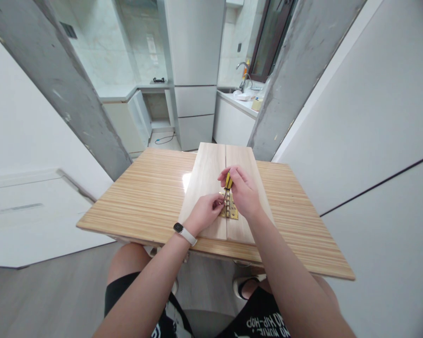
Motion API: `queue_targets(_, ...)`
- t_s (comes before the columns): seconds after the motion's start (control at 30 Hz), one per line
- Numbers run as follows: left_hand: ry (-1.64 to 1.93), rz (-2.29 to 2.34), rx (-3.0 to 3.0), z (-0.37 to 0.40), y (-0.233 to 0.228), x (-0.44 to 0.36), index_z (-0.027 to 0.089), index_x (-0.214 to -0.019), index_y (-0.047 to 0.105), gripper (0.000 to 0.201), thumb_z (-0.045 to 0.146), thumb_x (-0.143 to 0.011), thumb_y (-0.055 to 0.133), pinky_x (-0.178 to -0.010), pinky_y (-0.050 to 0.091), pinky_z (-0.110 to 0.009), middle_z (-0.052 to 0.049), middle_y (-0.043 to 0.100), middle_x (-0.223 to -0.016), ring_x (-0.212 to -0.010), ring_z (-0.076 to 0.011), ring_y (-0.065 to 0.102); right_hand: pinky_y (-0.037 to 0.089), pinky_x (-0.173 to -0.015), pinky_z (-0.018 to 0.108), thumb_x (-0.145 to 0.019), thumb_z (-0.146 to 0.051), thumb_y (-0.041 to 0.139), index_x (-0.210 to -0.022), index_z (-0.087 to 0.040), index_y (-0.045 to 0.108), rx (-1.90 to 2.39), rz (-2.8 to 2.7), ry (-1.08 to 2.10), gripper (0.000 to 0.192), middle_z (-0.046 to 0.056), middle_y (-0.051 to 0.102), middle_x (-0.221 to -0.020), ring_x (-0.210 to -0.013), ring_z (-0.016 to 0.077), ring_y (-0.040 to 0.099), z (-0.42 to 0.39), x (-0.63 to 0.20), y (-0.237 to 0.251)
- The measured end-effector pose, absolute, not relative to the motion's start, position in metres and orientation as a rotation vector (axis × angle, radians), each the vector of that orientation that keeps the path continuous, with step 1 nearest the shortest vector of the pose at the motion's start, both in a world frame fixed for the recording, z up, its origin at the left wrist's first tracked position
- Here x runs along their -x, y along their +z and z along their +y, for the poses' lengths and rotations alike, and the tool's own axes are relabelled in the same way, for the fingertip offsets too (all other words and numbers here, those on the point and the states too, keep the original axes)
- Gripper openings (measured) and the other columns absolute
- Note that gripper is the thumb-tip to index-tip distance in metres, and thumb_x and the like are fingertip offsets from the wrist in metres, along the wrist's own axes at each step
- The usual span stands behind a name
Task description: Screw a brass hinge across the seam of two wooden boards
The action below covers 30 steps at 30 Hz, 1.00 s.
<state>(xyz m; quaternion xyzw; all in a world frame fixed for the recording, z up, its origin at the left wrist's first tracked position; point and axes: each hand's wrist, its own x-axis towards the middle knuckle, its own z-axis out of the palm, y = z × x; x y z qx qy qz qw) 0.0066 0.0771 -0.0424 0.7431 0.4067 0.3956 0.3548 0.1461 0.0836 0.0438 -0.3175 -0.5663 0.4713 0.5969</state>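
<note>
Right hand (244, 192) grips a yellow screwdriver (227, 182), tip down on the brass hinge (230, 210); left hand (205, 212) pinches closed right beside it, touching the hinge.

The right hand (243, 190) covers most of the yellow-and-black screwdriver handle (228, 180), and the tool tip is too small to distinguish where it meets the brass-coloured metal hinge (230, 210). The left hand (204, 211) hides the hinge's left leaf, and whatever its fingertips pinch cannot be identified. The hinge screws are too small to make out.
</note>
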Motion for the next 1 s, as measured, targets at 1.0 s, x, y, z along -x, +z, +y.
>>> queue_targets(1.0,1.038,1.042,-1.898,0.0774,-0.0444,-0.0063,0.019,-0.108,0.074,0.024,0.009,-0.09,0.062,-0.076,0.053,-0.025,-0.003,0.078,-0.094,-0.083,-0.0158,0.07,0.054,-0.076,0.034,-0.091,-0.053,0.076,-0.093,-0.025,0.057,0.785,-1.258,1.081,0.034,0.0,0.073,-0.085,-0.077,0.0173,0.068,0.0833,-0.143,0.0444)
